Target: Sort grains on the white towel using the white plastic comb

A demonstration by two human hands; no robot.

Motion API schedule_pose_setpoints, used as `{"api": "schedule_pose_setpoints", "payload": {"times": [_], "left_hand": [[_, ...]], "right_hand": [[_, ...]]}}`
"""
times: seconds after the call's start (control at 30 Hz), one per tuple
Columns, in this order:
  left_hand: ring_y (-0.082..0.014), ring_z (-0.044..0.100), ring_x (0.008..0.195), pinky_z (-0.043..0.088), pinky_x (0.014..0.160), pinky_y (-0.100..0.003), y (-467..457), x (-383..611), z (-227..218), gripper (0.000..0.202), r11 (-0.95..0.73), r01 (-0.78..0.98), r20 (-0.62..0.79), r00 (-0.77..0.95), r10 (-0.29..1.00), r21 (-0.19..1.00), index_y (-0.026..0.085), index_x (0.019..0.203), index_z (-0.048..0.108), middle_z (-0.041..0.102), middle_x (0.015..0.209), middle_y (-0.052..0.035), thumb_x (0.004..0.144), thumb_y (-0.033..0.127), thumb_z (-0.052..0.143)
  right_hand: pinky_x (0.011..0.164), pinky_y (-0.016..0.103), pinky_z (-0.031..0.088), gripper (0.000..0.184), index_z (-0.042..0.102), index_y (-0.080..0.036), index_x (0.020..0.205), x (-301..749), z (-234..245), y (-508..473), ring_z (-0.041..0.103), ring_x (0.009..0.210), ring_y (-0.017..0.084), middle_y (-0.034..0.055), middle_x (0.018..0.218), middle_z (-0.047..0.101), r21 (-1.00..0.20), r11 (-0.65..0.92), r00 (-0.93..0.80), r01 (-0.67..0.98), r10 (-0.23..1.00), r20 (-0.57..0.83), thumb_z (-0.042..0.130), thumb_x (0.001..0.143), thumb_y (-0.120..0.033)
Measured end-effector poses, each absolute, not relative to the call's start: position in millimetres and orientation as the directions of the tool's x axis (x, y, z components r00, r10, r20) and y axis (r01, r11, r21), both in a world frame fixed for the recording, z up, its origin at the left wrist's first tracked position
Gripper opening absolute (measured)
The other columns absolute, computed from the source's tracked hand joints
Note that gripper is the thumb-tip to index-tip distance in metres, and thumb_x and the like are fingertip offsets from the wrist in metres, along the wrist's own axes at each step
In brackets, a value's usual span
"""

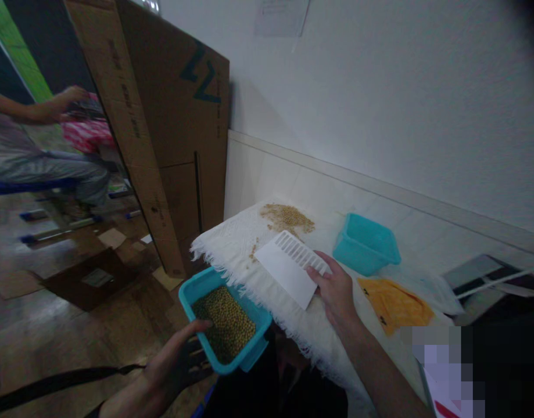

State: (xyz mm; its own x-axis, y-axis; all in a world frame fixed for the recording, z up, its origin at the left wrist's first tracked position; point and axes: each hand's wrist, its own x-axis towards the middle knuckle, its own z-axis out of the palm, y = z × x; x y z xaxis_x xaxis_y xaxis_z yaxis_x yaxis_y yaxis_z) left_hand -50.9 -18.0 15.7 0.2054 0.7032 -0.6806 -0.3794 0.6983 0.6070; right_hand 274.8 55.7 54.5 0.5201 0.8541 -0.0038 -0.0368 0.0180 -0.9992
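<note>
My left hand (171,357) grips the near-left rim of a teal plastic bin (189,288), thumb over the edge. Yellowish soybeans (227,319) cover the bottom of that bin, which sits just below the table's fringed edge. In my right hand (336,287) is a flat white plastic scoop (286,267) with a row of slots along one side, pinched at its right end. It lies over the white tablecloth (232,241). Just beyond it, a loose pile of soybeans (288,216) is spread on the cloth, with a few scattered to the left.
A second teal bin (366,241) stands on the table to the right, near an orange cloth (395,305). A tall cardboard box (175,116) rises at the left. Past it, a person (44,133) sits. Flattened cardboard (88,278) lies on the floor.
</note>
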Motion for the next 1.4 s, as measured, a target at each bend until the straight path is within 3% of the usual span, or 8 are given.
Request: {"api": "schedule_pose_setpoints", "payload": {"times": [0.1, 0.23, 0.4, 0.5, 0.67, 0.93, 1.4], "left_hand": [[-0.0396, 0.074, 0.105, 0.054, 0.100, -0.052, -17, -52, 21, 0.052, 0.688, -0.442, -0.697, 0.174, 0.695, 0.576, 0.020, 0.102, 0.072, 0.080, 0.106, -0.0166, 0.060, 0.045, 0.088], [-0.0413, 0.073, 0.109, 0.052, 0.103, -0.055, -14, -53, 26, 0.041, 0.711, -0.421, -0.731, 0.148, 0.666, 0.563, 0.022, 0.095, 0.073, 0.081, 0.102, -0.0167, 0.064, 0.046, 0.085], [-0.0405, 0.070, 0.117, 0.051, 0.108, -0.055, -18, -61, 21, 0.043, 0.653, -0.453, -0.652, 0.184, 0.735, 0.607, 0.027, 0.099, 0.073, 0.082, 0.100, -0.0122, 0.062, 0.044, 0.086], [-0.0401, 0.072, 0.113, 0.053, 0.104, -0.053, -16, -66, 14, 0.051, 0.621, -0.476, -0.616, 0.189, 0.764, 0.623, 0.026, 0.104, 0.071, 0.082, 0.108, -0.0127, 0.059, 0.044, 0.088], [-0.0358, 0.077, 0.097, 0.058, 0.092, -0.048, -3, -67, 7, 0.049, 0.727, -0.405, -0.761, 0.108, 0.640, 0.554, 0.019, 0.106, 0.069, 0.081, 0.107, -0.0159, 0.067, 0.045, 0.085], [-0.0404, 0.076, 0.106, 0.057, 0.095, -0.050, 0, -79, -14, 0.056, 0.706, -0.416, -0.721, 0.153, 0.676, 0.573, 0.022, 0.110, 0.074, 0.083, 0.104, -0.0164, 0.062, 0.048, 0.087], [-0.0337, 0.079, 0.096, 0.060, 0.088, -0.043, -1, -77, -9, 0.065, 0.711, -0.460, -0.720, 0.198, 0.666, 0.531, 0.019, 0.128, 0.066, 0.082, 0.113, -0.0147, 0.072, 0.047, 0.085]], "right_hand": [[0.061, 0.037, 0.061, 0.090, 0.070, -0.016, 0.127, 273, 48, 63, 0.076, 0.075, 0.030, 0.0076, 0.083, 0.081, -0.999, 0.029, 0.507, -0.031, 0.862, 0.010, 0.097, 0.047, -0.050], [0.057, 0.035, 0.060, 0.087, 0.071, -0.017, 0.127, 269, 47, 71, 0.075, 0.070, 0.029, 0.0066, 0.079, 0.080, -0.999, 0.032, 0.454, -0.008, 0.891, 0.024, 0.097, 0.050, -0.049], [0.054, 0.034, 0.059, 0.091, 0.070, -0.015, 0.127, 261, 55, 78, 0.073, 0.064, 0.027, 0.0063, 0.075, 0.079, -0.999, 0.022, 0.427, -0.042, 0.904, 0.002, 0.098, 0.047, -0.049], [0.054, 0.035, 0.059, 0.097, 0.069, -0.015, 0.127, 255, 60, 79, 0.073, 0.064, 0.027, 0.0062, 0.074, 0.079, -0.997, 0.001, 0.418, -0.072, 0.908, -0.029, 0.099, 0.042, -0.050], [0.054, 0.033, 0.058, 0.099, 0.069, -0.014, 0.126, 250, 63, 74, 0.072, 0.063, 0.026, 0.0054, 0.072, 0.078, -0.995, -0.032, 0.425, -0.096, 0.903, -0.070, 0.099, 0.039, -0.050], [0.056, 0.035, 0.059, 0.097, 0.069, -0.016, 0.127, 253, 60, 65, 0.072, 0.061, 0.025, 0.0050, 0.074, 0.079, -0.989, -0.067, 0.409, -0.131, 0.905, -0.115, 0.100, 0.041, -0.045], [0.055, 0.035, 0.060, 0.097, 0.068, -0.015, 0.129, 245, 56, 59, 0.073, 0.062, 0.026, 0.0054, 0.072, 0.079, -0.987, -0.083, 0.390, -0.135, 0.912, -0.129, 0.099, 0.044, -0.047]]}}
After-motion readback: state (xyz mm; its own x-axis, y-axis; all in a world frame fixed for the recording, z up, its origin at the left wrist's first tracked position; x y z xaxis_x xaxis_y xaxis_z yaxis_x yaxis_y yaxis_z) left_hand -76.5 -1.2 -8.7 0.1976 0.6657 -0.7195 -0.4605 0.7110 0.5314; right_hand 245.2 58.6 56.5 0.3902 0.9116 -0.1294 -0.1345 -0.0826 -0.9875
